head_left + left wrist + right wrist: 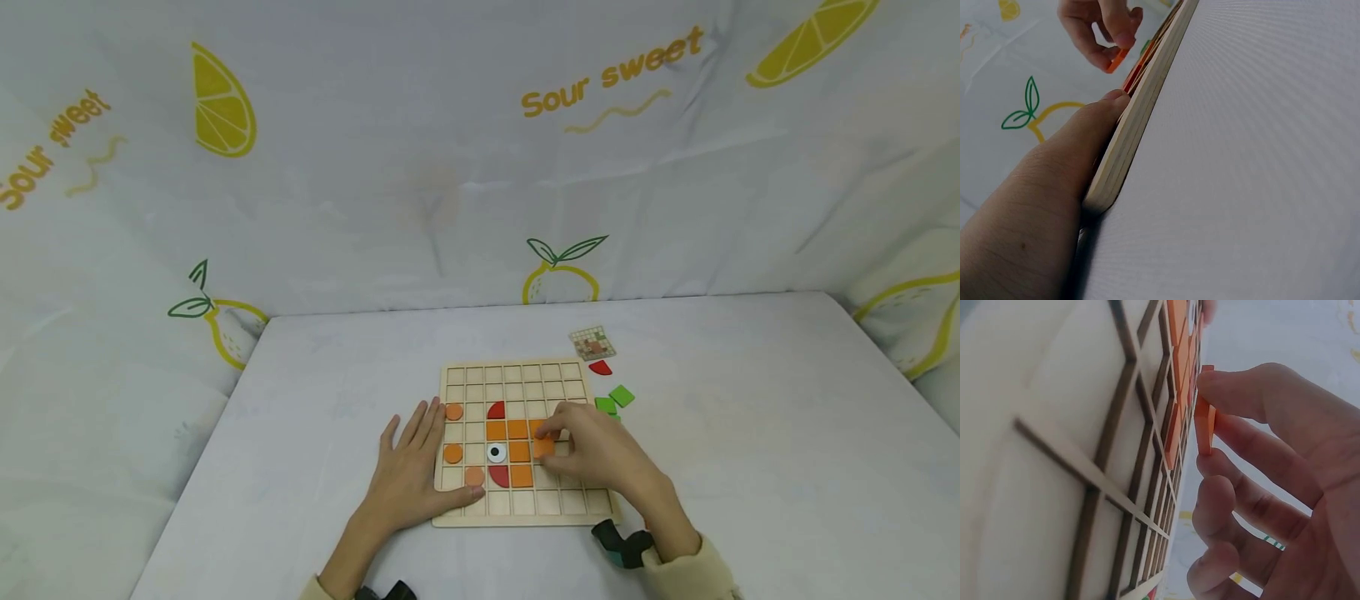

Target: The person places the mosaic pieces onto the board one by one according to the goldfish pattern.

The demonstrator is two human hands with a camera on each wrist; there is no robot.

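A wooden grid board [499,503] lies on the white table. My left hand [411,471] rests along its left side with fingers extended, the thumb on the front left corner. Between thumb and fingertips, my right hand [603,448] pinches an orange square tile [1204,422], held just above the grid, apart from it. Orange squares [518,452] sit in the middle cells. Beside them are a white eye piece [497,452], a red quarter-round piece [496,410] above and another red piece [498,476] below. Round orange pieces [453,453] occupy cells near my left hand.
Behind the board's right corner lies a small pattern card [592,342], with a loose red piece [601,367] close by. Green square tiles [622,396] lie to the right of the board, partly behind my right hand. A lemon-printed cloth [420,167] hangs behind the table.
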